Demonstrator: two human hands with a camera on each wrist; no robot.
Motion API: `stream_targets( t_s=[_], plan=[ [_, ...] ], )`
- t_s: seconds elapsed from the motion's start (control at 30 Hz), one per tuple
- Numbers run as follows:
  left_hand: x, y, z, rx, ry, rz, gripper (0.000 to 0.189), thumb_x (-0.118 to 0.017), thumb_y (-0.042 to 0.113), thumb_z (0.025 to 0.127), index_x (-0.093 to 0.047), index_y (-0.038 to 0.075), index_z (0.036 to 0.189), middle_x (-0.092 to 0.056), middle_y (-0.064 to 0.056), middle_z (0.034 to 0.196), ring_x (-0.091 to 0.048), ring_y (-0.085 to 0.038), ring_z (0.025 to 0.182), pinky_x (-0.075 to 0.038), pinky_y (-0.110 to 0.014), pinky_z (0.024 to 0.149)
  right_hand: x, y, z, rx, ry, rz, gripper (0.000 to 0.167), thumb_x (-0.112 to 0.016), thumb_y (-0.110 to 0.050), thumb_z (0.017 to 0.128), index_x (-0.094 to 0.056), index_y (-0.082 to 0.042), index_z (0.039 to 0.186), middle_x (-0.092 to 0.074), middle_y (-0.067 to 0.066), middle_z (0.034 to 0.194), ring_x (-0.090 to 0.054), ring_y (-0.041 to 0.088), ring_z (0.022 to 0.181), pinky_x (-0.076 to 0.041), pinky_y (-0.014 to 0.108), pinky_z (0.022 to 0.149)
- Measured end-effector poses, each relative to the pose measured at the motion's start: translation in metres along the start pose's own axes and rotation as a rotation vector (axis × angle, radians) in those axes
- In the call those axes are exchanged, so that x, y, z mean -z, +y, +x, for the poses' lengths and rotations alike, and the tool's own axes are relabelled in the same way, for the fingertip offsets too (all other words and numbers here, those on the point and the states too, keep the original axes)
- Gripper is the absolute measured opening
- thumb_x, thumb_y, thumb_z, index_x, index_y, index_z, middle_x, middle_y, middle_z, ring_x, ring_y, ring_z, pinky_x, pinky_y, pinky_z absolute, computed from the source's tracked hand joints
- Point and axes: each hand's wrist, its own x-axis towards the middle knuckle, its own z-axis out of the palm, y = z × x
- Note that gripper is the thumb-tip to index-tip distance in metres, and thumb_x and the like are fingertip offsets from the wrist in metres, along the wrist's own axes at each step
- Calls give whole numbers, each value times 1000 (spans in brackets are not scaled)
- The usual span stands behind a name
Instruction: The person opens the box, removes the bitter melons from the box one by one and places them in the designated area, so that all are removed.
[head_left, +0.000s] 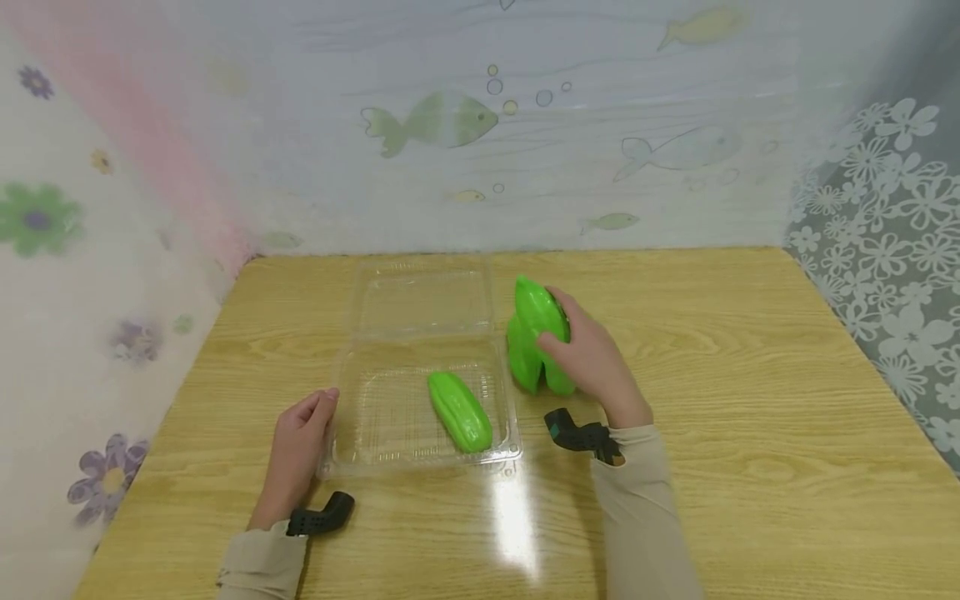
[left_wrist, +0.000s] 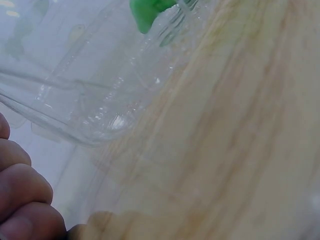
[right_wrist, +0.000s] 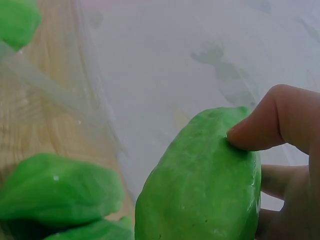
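Note:
My right hand [head_left: 592,354] grips a bright green ribbed fruit [head_left: 538,307], like a star fruit, with the thumb on one side. Under and beside it, more such green fruits [right_wrist: 60,190] lie on the table, just right of a clear plastic clamshell box [head_left: 390,400]. That box stands open, its lid [head_left: 423,300] laid back toward the wall. One green fruit [head_left: 459,412] lies slanted in the right part of its base. Beside the box's left edge is my left hand [head_left: 300,437]; its curled fingers [left_wrist: 25,190] appear apart from the plastic in the left wrist view.
A wood-grain table [head_left: 750,417] carries everything. Behind it hangs a pale curtain [head_left: 555,167] with fish drawings, and a flower-patterned sheet [head_left: 900,283] closes the right side. Black wrist cameras [head_left: 577,433] are strapped to both wrists.

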Motion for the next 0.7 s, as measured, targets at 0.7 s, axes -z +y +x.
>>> stream_targets(
  t_s=[0.7],
  plan=[
    [0,0,-1,11,-11,-22,53,-47,49,87,-39,4,61,-31,-4,49,-29,-19,43,-29,-31,42,23,36,-1,-105,69,21,65,-44,-47,88,-16,-25,142,-38,14,134,-45,33,109,-39,48,82]
  ],
)
